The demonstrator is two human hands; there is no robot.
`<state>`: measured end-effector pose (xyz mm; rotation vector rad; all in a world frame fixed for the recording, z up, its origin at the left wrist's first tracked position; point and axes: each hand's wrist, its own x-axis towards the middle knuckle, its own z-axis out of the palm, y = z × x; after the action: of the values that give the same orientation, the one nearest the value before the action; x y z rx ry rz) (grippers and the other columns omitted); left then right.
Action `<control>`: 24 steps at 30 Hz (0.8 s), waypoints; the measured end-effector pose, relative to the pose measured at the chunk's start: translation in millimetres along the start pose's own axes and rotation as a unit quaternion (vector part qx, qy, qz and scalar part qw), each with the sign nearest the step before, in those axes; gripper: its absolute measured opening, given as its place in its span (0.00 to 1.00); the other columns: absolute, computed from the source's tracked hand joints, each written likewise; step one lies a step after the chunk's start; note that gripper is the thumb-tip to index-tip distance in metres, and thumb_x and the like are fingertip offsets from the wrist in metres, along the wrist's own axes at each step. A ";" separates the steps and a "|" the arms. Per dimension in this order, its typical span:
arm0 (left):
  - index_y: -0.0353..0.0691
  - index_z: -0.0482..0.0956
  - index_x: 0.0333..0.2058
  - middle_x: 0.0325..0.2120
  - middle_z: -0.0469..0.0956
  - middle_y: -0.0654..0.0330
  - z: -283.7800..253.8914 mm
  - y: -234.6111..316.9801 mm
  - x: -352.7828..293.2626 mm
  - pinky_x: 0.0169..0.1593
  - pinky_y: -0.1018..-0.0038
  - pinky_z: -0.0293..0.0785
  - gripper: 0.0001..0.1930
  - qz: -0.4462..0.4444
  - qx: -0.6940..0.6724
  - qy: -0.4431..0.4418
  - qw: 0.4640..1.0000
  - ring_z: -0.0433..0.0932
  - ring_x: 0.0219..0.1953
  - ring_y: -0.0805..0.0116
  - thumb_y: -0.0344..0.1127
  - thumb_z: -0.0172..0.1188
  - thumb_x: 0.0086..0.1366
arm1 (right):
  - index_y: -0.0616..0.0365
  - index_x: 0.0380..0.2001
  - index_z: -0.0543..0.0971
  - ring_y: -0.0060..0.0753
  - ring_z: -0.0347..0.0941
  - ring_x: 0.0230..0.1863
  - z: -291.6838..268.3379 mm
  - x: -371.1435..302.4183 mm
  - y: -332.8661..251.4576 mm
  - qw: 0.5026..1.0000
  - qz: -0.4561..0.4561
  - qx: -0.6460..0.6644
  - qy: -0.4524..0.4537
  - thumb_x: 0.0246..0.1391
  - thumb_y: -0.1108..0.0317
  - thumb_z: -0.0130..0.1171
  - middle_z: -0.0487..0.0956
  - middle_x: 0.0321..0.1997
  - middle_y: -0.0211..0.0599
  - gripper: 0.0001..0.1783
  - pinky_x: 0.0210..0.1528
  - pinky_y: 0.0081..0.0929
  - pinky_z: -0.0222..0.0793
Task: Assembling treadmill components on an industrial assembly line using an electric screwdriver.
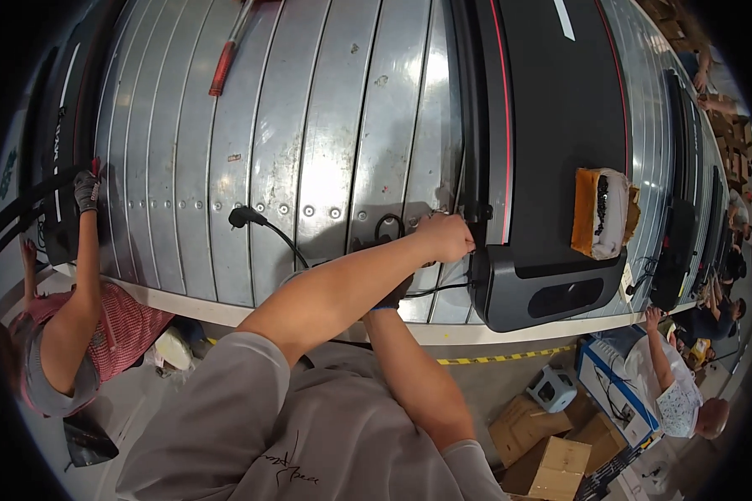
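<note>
My left arm crosses over my right. My bare left hand (pixel 447 237) is closed in a fist at the side of a black treadmill (pixel 560 108) with a red-lined deck; what its fingers hold is hidden. Below that forearm, my right hand (pixel 399 290) in a dark glove is partly covered. A black power cord (pixel 441 290) runs from the treadmill's end housing into the right hand, and a loop of it sticks up above the glove. The cord's plug (pixel 244 217) lies on the metal slat table (pixel 309 125), left of my hands.
An open box of small dark parts (pixel 600 213) sits on the treadmill. A red-handled tool (pixel 223 68) lies at the far side. Another treadmill (pixel 67 108) stands left, with a co-worker's gloved hand (pixel 86 190) at it. Cardboard boxes (pixel 560 468) are on the floor right.
</note>
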<state>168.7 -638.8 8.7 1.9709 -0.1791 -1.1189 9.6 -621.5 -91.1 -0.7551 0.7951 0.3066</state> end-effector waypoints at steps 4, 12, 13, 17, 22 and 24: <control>0.64 0.91 0.44 0.48 0.86 0.58 2.4 8.8 -10.8 0.63 0.43 0.64 0.12 0.008 -0.010 -0.010 1.000 0.79 0.57 0.49 0.51 0.63 0.67 | 0.58 0.45 0.78 0.32 0.81 0.43 5.4 -18.2 -4.2 0.999 0.010 -0.044 0.007 0.60 0.64 0.66 0.83 0.41 0.35 0.14 0.48 0.37 0.76; 0.50 0.91 0.38 0.41 0.87 0.59 -4.2 30.0 -33.0 0.55 0.47 0.66 0.10 0.023 0.074 0.010 0.997 0.81 0.52 0.51 0.42 0.63 0.63 | 0.58 0.44 0.78 0.31 0.81 0.42 25.9 -32.4 -5.1 0.992 0.003 -0.124 -0.007 0.60 0.64 0.66 0.83 0.41 0.34 0.14 0.47 0.37 0.76; 0.46 0.90 0.36 0.39 0.87 0.58 0.4 36.8 -41.3 0.54 0.49 0.66 0.10 0.054 0.167 0.047 0.983 0.81 0.50 0.53 0.40 0.63 0.62 | 0.58 0.44 0.78 0.31 0.81 0.42 19.0 -48.0 -4.7 0.991 -0.001 -0.135 -0.008 0.60 0.64 0.66 0.83 0.40 0.34 0.14 0.47 0.37 0.76; 0.44 0.86 0.40 0.44 0.84 0.60 35.7 117.8 -87.8 0.59 0.57 0.68 0.11 0.417 0.162 0.074 0.891 0.76 0.58 0.59 0.40 0.59 0.63 | 0.58 0.44 0.78 0.31 0.81 0.42 -0.3 -104.1 -7.4 0.984 -0.012 -0.174 -0.025 0.60 0.63 0.66 0.83 0.40 0.34 0.13 0.47 0.37 0.76; 0.46 0.58 0.75 0.76 0.54 0.52 78.6 86.5 -33.6 0.80 0.48 0.26 0.39 0.421 0.328 0.193 0.823 0.40 0.80 0.52 0.63 0.46 0.73 | 0.58 0.43 0.78 0.31 0.81 0.42 -162.0 -290.7 -87.2 0.974 -0.010 -0.218 -0.056 0.60 0.63 0.66 0.83 0.40 0.34 0.13 0.46 0.36 0.77; 0.47 0.55 0.76 0.76 0.53 0.52 80.5 89.9 -37.0 0.80 0.47 0.23 0.40 0.450 0.335 0.164 0.811 0.38 0.80 0.51 0.64 0.44 0.74 | 0.58 0.43 0.78 0.31 0.81 0.41 -155.4 -314.3 -85.9 0.972 -0.024 -0.231 -0.045 0.60 0.63 0.66 0.83 0.39 0.34 0.13 0.46 0.36 0.77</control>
<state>109.0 -726.0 77.8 2.1877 -1.3147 -0.0525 -240.7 -784.7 111.6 -1.1865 0.6230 0.4872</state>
